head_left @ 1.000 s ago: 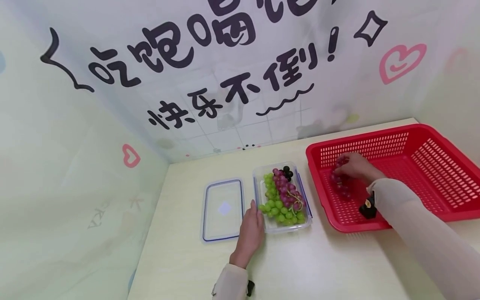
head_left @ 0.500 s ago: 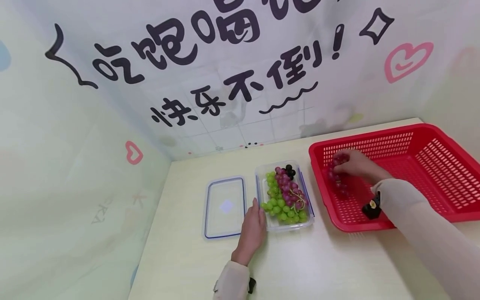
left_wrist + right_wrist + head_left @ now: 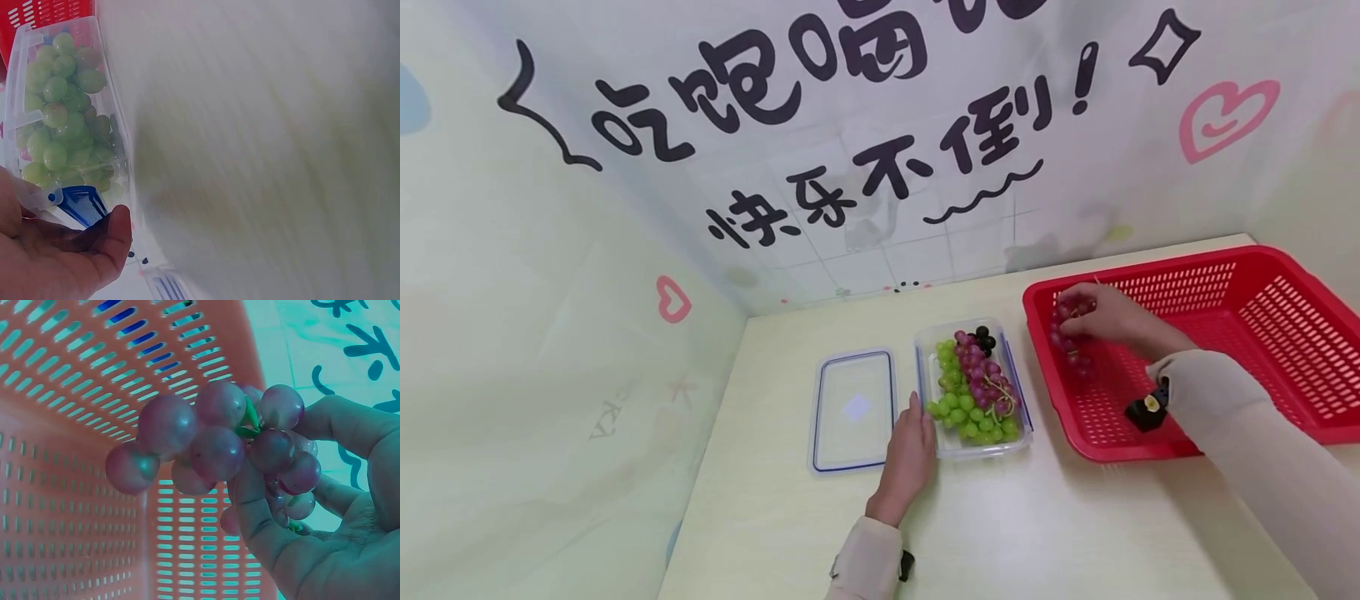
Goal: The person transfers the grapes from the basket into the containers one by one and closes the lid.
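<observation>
My right hand pinches a bunch of red grapes at the left end of the red basket. In the right wrist view, thumb and fingers close around the bunch near its green stem, and part of the grapes hangs past the fingertips. My left hand rests against the left side of a clear plastic container, its fingers lying along the wall by a blue latch. Inside the container are green grapes, a purple-red bunch and a few black grapes at the far end.
A clear lid with a blue seal lies flat on the pale table, left of the container. Behind the table stands a wall sheet with black lettering. The basket's raised rim separates the right hand from the container.
My right hand has raised the red grapes from the basket's floor toward its left rim. The left hand stays by the container. The head view has shifted slightly.
</observation>
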A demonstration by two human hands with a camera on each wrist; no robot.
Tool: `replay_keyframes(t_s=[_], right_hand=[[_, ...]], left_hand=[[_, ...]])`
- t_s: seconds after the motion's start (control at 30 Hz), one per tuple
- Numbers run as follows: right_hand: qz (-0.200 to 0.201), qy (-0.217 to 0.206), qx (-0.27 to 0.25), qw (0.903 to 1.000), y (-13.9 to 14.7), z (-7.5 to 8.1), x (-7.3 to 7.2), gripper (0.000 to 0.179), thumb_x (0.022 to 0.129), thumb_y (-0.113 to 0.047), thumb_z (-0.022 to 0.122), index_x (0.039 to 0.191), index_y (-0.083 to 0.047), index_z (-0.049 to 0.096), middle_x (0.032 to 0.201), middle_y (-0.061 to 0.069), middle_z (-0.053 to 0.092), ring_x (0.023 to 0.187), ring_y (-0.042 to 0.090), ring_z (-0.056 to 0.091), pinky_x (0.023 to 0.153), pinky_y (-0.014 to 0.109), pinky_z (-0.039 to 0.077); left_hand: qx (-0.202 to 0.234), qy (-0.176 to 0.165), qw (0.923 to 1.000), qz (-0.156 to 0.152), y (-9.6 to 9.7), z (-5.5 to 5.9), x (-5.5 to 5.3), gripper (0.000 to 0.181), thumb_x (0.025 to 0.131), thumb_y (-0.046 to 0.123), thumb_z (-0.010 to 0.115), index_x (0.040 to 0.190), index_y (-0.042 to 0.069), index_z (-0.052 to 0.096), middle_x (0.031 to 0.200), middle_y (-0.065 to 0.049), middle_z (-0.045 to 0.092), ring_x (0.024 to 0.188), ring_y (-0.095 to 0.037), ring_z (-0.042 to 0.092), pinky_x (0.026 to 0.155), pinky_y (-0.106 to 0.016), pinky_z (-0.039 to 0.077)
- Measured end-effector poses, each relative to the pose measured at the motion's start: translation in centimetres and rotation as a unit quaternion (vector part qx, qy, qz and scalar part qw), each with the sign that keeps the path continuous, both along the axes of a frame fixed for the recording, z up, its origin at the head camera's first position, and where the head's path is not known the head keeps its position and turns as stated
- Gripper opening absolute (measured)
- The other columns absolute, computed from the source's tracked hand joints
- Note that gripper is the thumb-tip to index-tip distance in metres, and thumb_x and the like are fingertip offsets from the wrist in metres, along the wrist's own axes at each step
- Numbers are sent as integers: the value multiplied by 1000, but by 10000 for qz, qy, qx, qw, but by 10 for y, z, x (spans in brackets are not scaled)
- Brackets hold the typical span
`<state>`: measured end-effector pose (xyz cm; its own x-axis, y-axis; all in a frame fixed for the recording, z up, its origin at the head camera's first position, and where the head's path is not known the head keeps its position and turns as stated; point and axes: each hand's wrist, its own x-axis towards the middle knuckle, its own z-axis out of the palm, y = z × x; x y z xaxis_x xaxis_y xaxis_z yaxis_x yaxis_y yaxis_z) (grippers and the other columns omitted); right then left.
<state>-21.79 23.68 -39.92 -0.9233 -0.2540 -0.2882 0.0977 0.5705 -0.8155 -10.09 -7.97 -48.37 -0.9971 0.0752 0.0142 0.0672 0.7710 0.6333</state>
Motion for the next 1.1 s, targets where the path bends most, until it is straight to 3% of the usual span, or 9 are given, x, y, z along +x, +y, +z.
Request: replay_keyframes(t_s=[0.3,0.53,0.83,1.1], right_hand=[[-65,-10,-62,10000,-3,14,1,61,94,-20,67,146,-1,41,129,24,48,115,38,50,88,41,57],[-63,-45,-300,9995,-10,26,1,59,96,-21,65,146,-3,41,130,23,47,116,36,50,94,47,54],[102,62,-490,9987,-28,38,1,57,96,-22,65,147,-6,42,133,21,49,117,33,50,92,42,55],[236,117,-607,9978,-40,44,1,58,96,-24,66,146,-8,44,130,19,52,112,30,56,92,41,54]], left_hand=[[-47,15,10000,48,-1,-1,1,49,108,14,36,148,-15,30,127,-31,56,117,-41,56,97,-51,49],[-9,-84,9999,74,-1,1,2,51,108,16,35,149,-13,29,129,-29,56,118,-39,56,98,-49,49],[-48,-42,9999,104,-7,3,2,51,108,16,35,149,-13,28,129,-29,56,117,-38,57,97,-48,50],[51,-71,9999,60,0,2,2,51,108,17,33,149,-13,28,132,-29,55,120,-38,55,100,-49,47]])
